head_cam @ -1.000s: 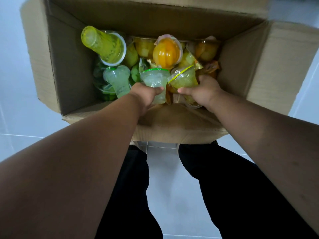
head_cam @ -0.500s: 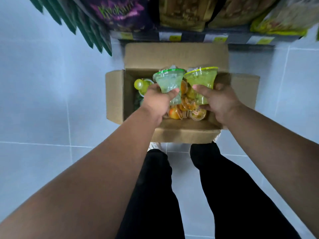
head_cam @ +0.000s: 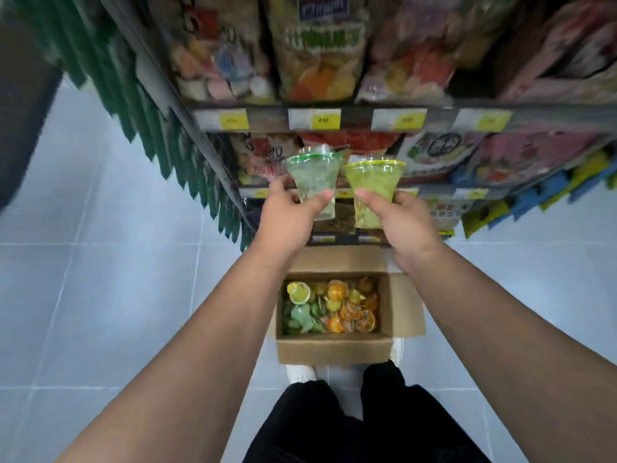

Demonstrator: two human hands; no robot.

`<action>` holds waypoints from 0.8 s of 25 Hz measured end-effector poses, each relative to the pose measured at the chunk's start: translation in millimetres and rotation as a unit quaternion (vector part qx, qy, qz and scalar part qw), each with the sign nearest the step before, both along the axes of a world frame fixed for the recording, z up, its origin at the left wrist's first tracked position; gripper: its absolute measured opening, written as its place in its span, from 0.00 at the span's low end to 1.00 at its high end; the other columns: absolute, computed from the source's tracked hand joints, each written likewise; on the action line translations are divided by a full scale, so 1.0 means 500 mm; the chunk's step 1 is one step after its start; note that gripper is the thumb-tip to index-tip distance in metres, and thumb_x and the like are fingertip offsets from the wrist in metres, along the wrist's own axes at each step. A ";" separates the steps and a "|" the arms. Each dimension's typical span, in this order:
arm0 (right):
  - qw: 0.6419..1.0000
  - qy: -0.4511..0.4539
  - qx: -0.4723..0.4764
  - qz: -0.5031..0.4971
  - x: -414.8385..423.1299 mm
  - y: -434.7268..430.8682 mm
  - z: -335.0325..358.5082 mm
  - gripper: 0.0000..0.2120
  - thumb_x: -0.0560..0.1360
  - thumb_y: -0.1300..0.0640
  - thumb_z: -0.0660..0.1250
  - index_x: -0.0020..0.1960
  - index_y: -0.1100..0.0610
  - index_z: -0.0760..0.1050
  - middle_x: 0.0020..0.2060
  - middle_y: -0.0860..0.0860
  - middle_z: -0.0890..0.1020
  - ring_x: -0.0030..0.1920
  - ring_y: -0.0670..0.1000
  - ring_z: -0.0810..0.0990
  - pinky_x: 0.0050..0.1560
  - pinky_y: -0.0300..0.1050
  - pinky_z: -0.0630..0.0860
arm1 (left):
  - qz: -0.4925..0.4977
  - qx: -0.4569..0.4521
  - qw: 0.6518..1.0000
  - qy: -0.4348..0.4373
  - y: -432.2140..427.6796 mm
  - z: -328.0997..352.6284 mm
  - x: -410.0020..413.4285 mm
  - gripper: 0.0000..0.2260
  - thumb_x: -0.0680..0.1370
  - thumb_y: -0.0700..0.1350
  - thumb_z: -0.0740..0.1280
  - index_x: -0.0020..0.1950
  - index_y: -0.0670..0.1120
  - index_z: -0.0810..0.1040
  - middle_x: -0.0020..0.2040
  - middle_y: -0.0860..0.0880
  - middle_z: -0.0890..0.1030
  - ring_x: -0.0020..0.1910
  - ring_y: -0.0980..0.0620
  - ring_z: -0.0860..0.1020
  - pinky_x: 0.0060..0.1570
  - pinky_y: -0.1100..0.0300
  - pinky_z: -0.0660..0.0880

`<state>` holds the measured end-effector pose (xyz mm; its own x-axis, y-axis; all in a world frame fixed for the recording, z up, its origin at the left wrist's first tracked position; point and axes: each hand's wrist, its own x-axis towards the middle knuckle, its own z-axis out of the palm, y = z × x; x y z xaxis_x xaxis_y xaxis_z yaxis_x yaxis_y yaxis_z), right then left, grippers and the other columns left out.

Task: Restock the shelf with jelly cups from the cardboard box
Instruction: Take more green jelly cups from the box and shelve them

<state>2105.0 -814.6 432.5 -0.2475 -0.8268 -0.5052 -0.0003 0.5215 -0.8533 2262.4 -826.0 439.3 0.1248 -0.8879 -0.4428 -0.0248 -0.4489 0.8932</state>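
My left hand (head_cam: pixel 289 212) grips a pale green jelly cup (head_cam: pixel 313 177) with a green-rimmed lid, held upright in front of the shelf (head_cam: pixel 440 119). Beside it, my right hand (head_cam: pixel 402 219) grips a yellow-green jelly cup (head_cam: pixel 373 184) with a yellow rim. Both cups are raised well above the open cardboard box (head_cam: pixel 335 350) on the floor. Inside the box lie several more jelly cups (head_cam: pixel 334 305), green ones on the left and orange and yellow ones on the right.
The shelves hold blurred snack bags (head_cam: pixel 317 51) with yellow price tags (head_cam: pixel 323 121) along their edges. A row of green packets (head_cam: pixel 140 105) hangs at the left end. Pale floor tiles (head_cam: pixel 100 295) surround the box; my legs and white shoes stand just behind it.
Both hands have lifted the two cups out of the box and up to shelf height. The view has tilted upward, and the box now lies far below the hands.
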 end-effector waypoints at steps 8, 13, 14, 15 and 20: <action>0.985 -0.012 -0.171 -0.019 0.051 -0.015 0.371 0.16 0.69 0.48 0.76 0.52 0.55 0.82 0.45 0.48 0.87 0.46 0.49 0.85 0.56 0.53 0.79 | -0.015 -0.165 0.985 -0.048 -0.010 0.378 0.047 0.24 0.72 0.51 0.75 0.61 0.52 0.66 0.49 0.62 0.73 0.47 0.66 0.73 0.54 0.58 0.72; 0.964 -0.020 -0.264 0.010 0.085 -0.016 0.569 0.16 0.68 0.45 0.76 0.51 0.52 0.82 0.44 0.45 0.87 0.47 0.48 0.85 0.57 0.54 0.79 | 0.005 -0.263 0.964 -0.047 -0.011 0.562 0.094 0.33 0.68 0.55 0.77 0.69 0.51 0.68 0.58 0.56 0.81 0.57 0.55 0.79 0.61 0.49 0.76; 0.959 -0.028 -0.282 0.016 0.092 -0.014 0.603 0.17 0.67 0.45 0.76 0.52 0.52 0.82 0.45 0.45 0.87 0.48 0.49 0.85 0.58 0.55 0.78 | 0.010 -0.282 0.958 -0.046 -0.010 0.595 0.102 0.36 0.66 0.57 0.78 0.70 0.52 0.67 0.59 0.55 0.80 0.58 0.54 0.79 0.61 0.48 0.76; 0.954 -0.036 -0.298 0.023 0.099 -0.014 0.631 0.18 0.66 0.44 0.77 0.53 0.51 0.82 0.46 0.45 0.87 0.49 0.50 0.85 0.58 0.56 0.78 | 0.016 -0.300 0.953 -0.043 -0.008 0.622 0.112 0.37 0.65 0.58 0.78 0.70 0.52 0.67 0.60 0.54 0.80 0.59 0.53 0.80 0.61 0.47 0.76; 0.929 -0.049 -0.365 0.039 0.137 -0.017 0.765 0.14 0.68 0.49 0.76 0.51 0.54 0.82 0.43 0.47 0.87 0.47 0.49 0.86 0.56 0.54 0.79 | 0.023 -0.374 0.926 -0.050 -0.010 0.755 0.159 0.28 0.67 0.51 0.79 0.63 0.51 0.73 0.54 0.53 0.84 0.53 0.54 0.83 0.57 0.48 0.78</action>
